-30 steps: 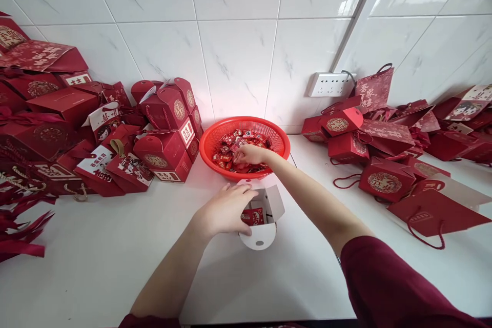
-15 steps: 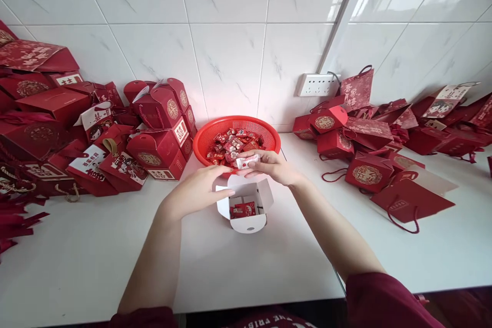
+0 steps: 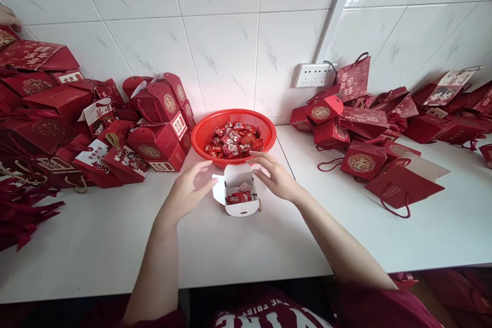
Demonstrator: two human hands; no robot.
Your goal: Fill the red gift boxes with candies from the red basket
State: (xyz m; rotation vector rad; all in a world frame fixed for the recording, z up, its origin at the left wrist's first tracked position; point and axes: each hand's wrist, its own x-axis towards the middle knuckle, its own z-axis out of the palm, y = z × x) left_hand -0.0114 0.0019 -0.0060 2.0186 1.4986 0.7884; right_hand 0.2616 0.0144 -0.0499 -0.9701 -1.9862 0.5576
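Observation:
A small open box [image 3: 243, 209], white inside, stands on the white table with its flaps raised. Red wrapped sweets [image 3: 239, 197] and a pale pinkish piece lie inside it. My left hand [image 3: 188, 189] is at the box's left side, fingers apart and holding nothing. On the other side, my right hand [image 3: 277, 177] hovers by the right flap, its fingers spread and empty. Just behind the box is a red plastic basket [image 3: 200, 143] holding a heap of red wrapped sweets [image 3: 234, 138].
Red gift boxes [image 3: 154, 143] are piled at the left, more red boxes and bags [image 3: 361, 164] at the right. A power strip [image 3: 315, 75] sits on the tiled wall. Another person's hand [image 3: 8, 18] shows at the far upper left edge.
The pale sweet has left my right hand, and a pale piece now lies in the box. My hands have moved apart to the box's two sides. Another person's hand has appeared at upper left.

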